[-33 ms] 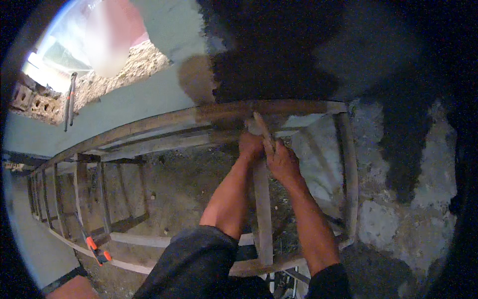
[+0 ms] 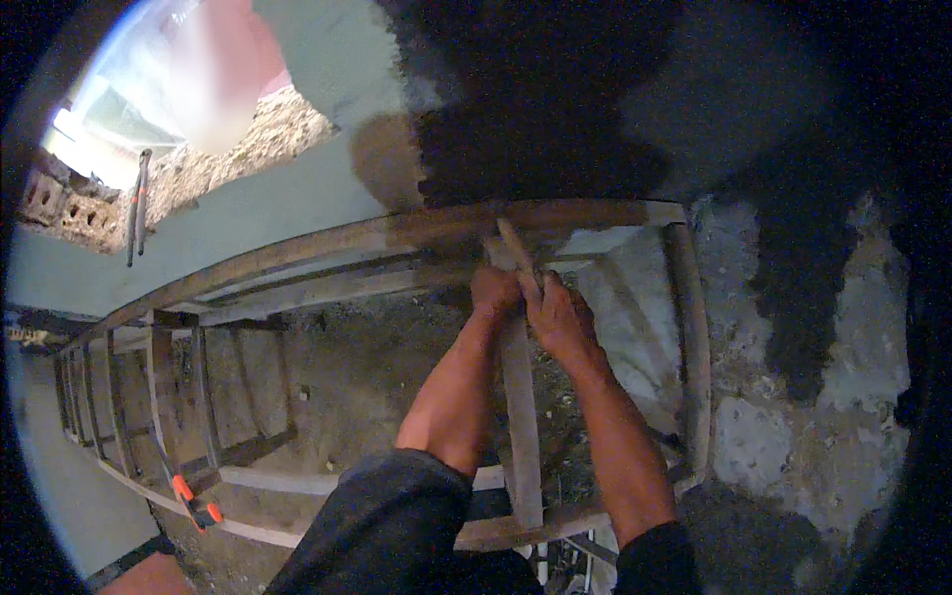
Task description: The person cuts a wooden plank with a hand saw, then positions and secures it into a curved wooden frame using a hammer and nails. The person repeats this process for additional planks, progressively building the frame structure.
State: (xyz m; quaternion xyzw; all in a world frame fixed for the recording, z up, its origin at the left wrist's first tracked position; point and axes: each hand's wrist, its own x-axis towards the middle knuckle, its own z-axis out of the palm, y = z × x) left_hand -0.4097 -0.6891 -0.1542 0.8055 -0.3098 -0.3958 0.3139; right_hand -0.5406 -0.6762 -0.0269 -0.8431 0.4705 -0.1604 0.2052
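Note:
In the middle of the view, my left hand [image 2: 494,291] is closed at the far end of a wooden crosspiece [image 2: 522,426], close to the frame's far rail. It seems to be gripping that end, though its fingers are partly hidden. Beside it, my right hand [image 2: 560,315] is closed around a short, pale wooden stick [image 2: 513,241], which slants up and left toward the far rail. The stick's lower end disappears among my fingers. Both hands reach over a long wooden frame [image 2: 288,250] that stands against the wall.
An orange-and-black clamp [image 2: 193,504] sits on the near rail at left. Dark long-handled pliers or cutters [image 2: 138,208] hang by a rough wall opening. A stained, patchy wall [image 2: 769,436] rises on the right. Bare, dirty ground [image 2: 367,347] shows through the frame.

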